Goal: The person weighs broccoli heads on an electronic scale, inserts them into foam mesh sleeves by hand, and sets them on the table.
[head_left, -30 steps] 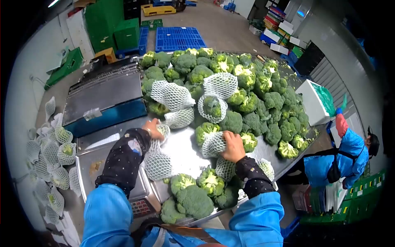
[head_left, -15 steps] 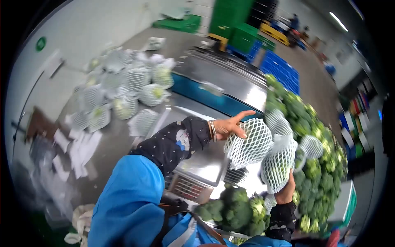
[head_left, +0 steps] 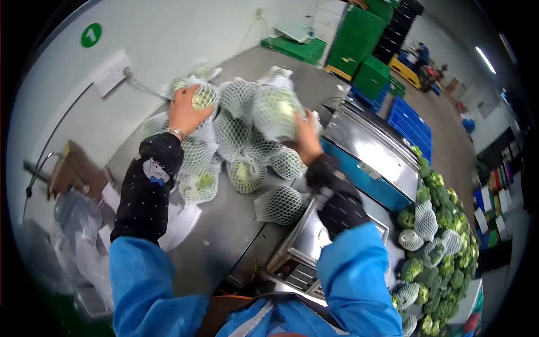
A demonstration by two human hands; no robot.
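Several heads of broccoli in white foam net sleeves lie piled on the metal table, among them a netted head (head_left: 245, 173) at the front of the pile. My left hand (head_left: 187, 111) is closed round a netted broccoli (head_left: 205, 97) at the pile's left side. On the right of the pile, my right hand (head_left: 307, 137) grips another netted broccoli (head_left: 273, 112), its fingertips against the net. A further netted broccoli (head_left: 279, 204) lies apart, nearer to me, beside the weighing scale (head_left: 310, 238).
Right of the pile stands a metal machine with a blue side (head_left: 368, 180). Bare broccoli (head_left: 443, 269) is heaped at the right with several empty-looking nets. Plastic bags (head_left: 78, 219) and white paper (head_left: 178, 224) lie at the left. Green crates (head_left: 359, 42) stand behind.
Both hands have moved left from beside the broccoli heap and scale to the netted pile, carrying the netted broccoli. The camera view has turned left too.
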